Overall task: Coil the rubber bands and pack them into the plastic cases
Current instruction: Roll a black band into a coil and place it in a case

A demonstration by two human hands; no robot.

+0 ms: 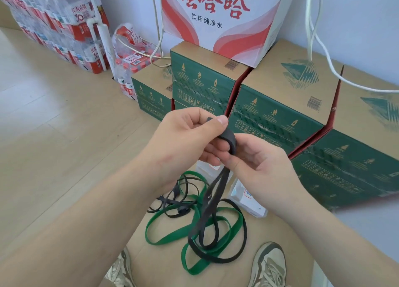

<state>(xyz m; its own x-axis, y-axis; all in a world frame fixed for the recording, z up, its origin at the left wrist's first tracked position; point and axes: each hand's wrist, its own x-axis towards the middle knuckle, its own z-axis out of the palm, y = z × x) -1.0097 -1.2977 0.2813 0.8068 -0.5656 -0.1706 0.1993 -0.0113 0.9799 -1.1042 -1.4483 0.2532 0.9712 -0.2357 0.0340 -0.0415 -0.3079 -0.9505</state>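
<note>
Head view: the left hand (185, 133) pinches one end of a flat, matte black rubber band (229, 138) between thumb tip and curled fingers. The right hand (257, 165) grips the same band just below, where it bends into a small tight loop between the two hands. From that loop two limp strands hang down and end in wide, slack curves on a smooth brown cardboard sheet (291, 243) on the floor. Broad green bands (195, 216), flat like ribbon, lie tangled under and around the black curves. Thinner black bands (183, 210) lie knotted just to the left. Clear rectangular plastic cases (248, 202) with white labels sit on the sheet beyond the bands, one partly hidden by the hands. Green printed cartons (269, 118) stand stacked behind, near shrink-wrapped packs of bottles (64, 27).
</note>
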